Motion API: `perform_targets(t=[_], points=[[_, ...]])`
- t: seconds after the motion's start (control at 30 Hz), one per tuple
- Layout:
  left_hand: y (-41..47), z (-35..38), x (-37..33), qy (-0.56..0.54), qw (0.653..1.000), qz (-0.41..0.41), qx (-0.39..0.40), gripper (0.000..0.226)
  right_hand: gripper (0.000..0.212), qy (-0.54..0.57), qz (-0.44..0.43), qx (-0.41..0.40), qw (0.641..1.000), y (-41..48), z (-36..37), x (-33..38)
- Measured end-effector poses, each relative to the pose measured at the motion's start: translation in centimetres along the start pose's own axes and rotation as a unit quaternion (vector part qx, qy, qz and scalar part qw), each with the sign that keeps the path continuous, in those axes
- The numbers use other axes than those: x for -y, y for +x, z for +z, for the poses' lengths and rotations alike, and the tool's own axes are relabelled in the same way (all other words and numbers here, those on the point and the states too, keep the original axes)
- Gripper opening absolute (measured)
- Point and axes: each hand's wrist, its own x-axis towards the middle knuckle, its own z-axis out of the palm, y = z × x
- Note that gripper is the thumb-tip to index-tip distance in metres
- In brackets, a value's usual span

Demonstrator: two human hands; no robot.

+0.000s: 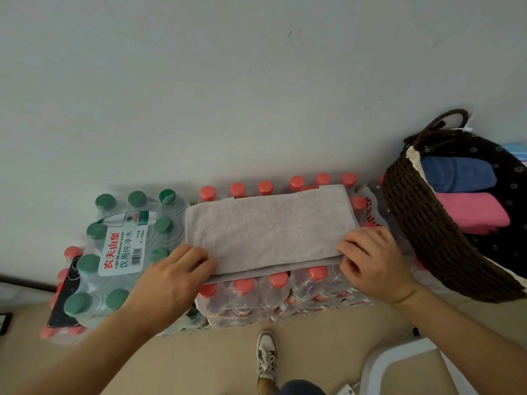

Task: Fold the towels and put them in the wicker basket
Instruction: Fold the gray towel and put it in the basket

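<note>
A grey towel (pixel 265 229) lies folded in half on a pack of red-capped water bottles (pixel 273 297). My left hand (pixel 176 277) pinches its near left corner. My right hand (pixel 370 260) grips the near right corner, fingers curled over the edge. The top layer sits slightly behind the bottom layer along the near edge. The dark brown wicker basket (pixel 427 232) stands tilted at the right on the bottles. Inside it lie a folded blue towel (pixel 456 175) and a folded pink towel (pixel 473 212).
A pack of green-capped bottles (pixel 122 240) sits to the left of the towel, with more red-capped bottles and a dark flat object (pixel 64 297) beyond it. A pale wall rises behind. My shoe (pixel 266 354) stands on the beige floor; a white plastic object (pixel 399 366) is at lower right.
</note>
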Motion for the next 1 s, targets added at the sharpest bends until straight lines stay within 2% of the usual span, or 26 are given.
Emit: perform_targets(t=[0.1,0.2,0.33,0.5,0.53,0.6,0.7,0.77,0.83,0.9,1.0], points=[[-0.1,0.1,0.0,-0.002,1.0,-0.007,0.006,0.025,0.016,0.006,0.01,0.025,1.0,0.1,0.0,0.0],[0.2,-0.5,-0.1,-0.007,1.0,-0.011,-0.01,0.013,0.008,0.003,0.03,0.055,0.998,0.6,-0.3,0.2],[0.7,-1.2,-0.4,-0.021,0.999,-0.015,-0.025,0.015,0.005,0.003,0.059,0.093,0.994,1.1,-0.6,0.4],[0.3,-1.2,-0.3,-0.094,0.99,-0.061,0.081,0.032,0.007,0.068,0.084,0.149,0.983,1.5,-1.3,0.5],[0.6,-1.5,0.0,-0.125,0.984,-0.088,0.09,0.032,0.01,0.083,0.104,0.141,0.981,1.7,-1.4,0.4],[1.6,-2.1,0.7,-0.21,0.958,-0.172,0.095,0.027,0.018,0.126,0.202,0.089,0.967,3.0,-1.5,0.2],[4.2,-2.2,1.9,-0.267,0.908,-0.32,-0.031,0.019,0.011,0.182,0.401,-0.003,0.898,6.3,-1.1,-1.1],[5.8,-1.9,2.8,-0.255,0.884,-0.386,-0.059,0.023,0.025,0.215,0.482,0.052,0.848,8.4,-0.5,-2.8],[6.8,-1.4,3.5,-0.271,0.866,-0.419,-0.011,0.032,0.035,0.228,0.493,0.161,0.824,9.6,0.1,-4.0],[7.3,-1.1,3.7,-0.313,0.839,-0.444,0.001,0.029,0.036,0.204,0.468,0.235,0.827,9.8,0.6,-4.4],[7.4,-1.1,3.4,-0.331,0.811,-0.48,-0.04,0.011,0.024,0.176,0.442,0.222,0.851,10.2,0.7,-4.4]])
